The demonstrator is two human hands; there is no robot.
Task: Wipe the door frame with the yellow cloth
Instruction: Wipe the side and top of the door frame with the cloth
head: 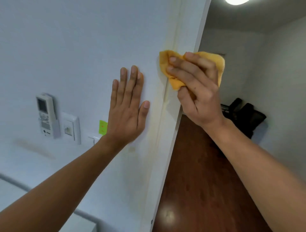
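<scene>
Against the white frame, a little above centre at about 1 o'clock, sits the yellow cloth — bunched, pressed onto the frame's face and folded over its edge toward the doorway. The right hand grips it, fingers curled over the top of the wad and thumb tucked under its lower corner, with the forearm coming in from 4 o'clock. A yellowish seam runs down the frame where it meets the wall.

Just beside the cloth, at 9 o'clock from it, the left hand lies flat on the wall, fingers straight and close together, thumb out toward the frame; it holds nothing. Its forearm enters from 7 o'clock.

Further out at 9 o'clock, a remote hangs in a wall holder, with a socket plate just beside it and a green sticker partly hidden behind the left wrist. Through the doorway, a brown door shows at 5 o'clock, dark objects — too dim to identify — at 3 o'clock, and a ceiling light at 1 o'clock.
</scene>
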